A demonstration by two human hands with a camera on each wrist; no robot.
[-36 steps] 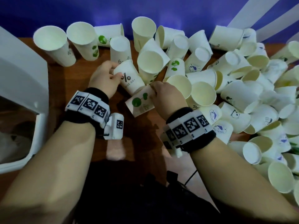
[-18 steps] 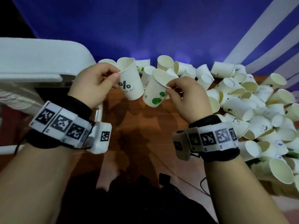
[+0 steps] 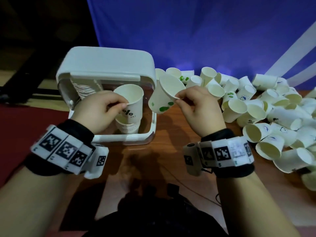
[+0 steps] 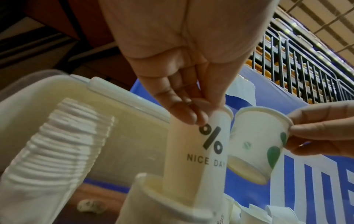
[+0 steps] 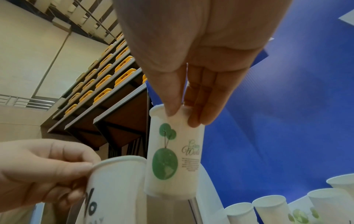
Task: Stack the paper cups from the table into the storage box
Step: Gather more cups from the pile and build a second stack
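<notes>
My left hand (image 3: 109, 106) pinches the rim of a white cup printed "% NICE DAY" (image 3: 132, 104) and holds it upright over a stack of cups (image 3: 127, 126) inside the white storage box (image 3: 150, 132); in the left wrist view the "% NICE DAY" cup (image 4: 201, 151) has its base inside the top cup of the stack (image 4: 162, 204). A second, taller stack (image 3: 83, 86) leans at the box's back left. My right hand (image 3: 193, 103) pinches the rim of a green-tree cup (image 3: 162, 94), tilted, just right of the box; it also shows in the right wrist view (image 5: 172, 154).
A large heap of loose paper cups (image 3: 256, 113) covers the right side of the wooden table (image 3: 171, 134). The box's lid (image 3: 106, 62) stands open at its back. A blue backdrop (image 3: 205, 31) rises behind the table. A cable (image 3: 196, 194) lies near the front edge.
Both hands lifted their cups off the table and carried them left to the box. The left cup now sits over the stack inside; the right cup hangs beside the box.
</notes>
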